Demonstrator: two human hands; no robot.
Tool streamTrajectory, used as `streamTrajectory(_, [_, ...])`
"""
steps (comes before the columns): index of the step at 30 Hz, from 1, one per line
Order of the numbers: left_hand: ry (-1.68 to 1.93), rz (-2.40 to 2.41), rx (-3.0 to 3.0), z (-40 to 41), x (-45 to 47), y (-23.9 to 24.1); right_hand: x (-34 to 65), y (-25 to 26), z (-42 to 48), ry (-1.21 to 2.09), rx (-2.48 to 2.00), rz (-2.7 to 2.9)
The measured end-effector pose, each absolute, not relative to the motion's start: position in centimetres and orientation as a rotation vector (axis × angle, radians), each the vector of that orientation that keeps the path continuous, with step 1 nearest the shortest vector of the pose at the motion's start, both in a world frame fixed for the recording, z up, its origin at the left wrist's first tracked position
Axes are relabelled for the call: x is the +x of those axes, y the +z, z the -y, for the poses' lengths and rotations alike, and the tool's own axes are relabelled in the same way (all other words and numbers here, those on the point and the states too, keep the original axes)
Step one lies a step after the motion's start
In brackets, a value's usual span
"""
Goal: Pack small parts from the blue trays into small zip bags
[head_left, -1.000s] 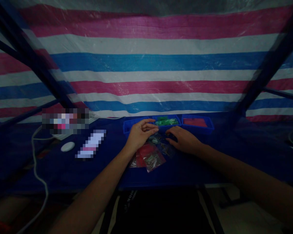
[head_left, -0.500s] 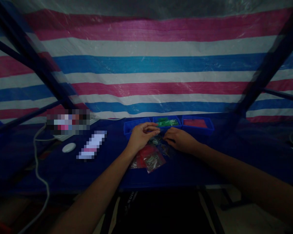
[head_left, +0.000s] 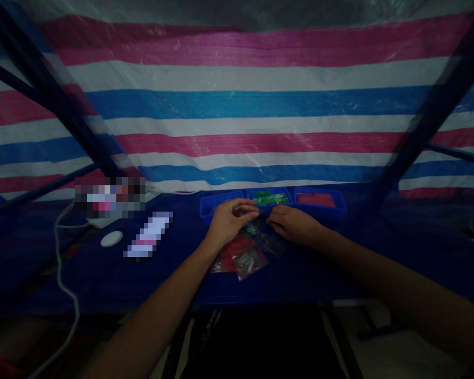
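While the light is dim, a small clear bag (head_left: 256, 227) is seen between the two hands, just before three blue trays (head_left: 319, 208). It seems pinched by the fingers of the left hand (head_left: 228, 220) and the right hand (head_left: 294, 225), though the grip cannot be told surely. Such a bag is judged light, soft and slippery, best held at an edge. More bags (head_left: 243, 257) are lying on the blue counter (head_left: 102, 273), and a striped tarp (head_left: 237, 105) is hung behind.
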State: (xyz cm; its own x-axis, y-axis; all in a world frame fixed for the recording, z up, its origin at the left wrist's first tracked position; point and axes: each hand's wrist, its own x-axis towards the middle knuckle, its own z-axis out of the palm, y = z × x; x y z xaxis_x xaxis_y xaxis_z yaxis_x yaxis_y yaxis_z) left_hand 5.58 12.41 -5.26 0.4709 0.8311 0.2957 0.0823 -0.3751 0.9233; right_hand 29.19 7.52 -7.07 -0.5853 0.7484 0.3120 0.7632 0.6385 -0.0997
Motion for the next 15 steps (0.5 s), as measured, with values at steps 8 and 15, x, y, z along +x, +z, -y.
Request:
streamTrajectory(8, [1.022,-0.772,1.857,-12.42,5.66,-5.58,29.65,-7.17,-7.38,-0.076,-1.253,2.527])
streamTrajectory(15, [1.033,-0.792,1.94,-12.4,5.53,-5.75,29.71,-6.48,-6.86,0.002,-1.218,2.326])
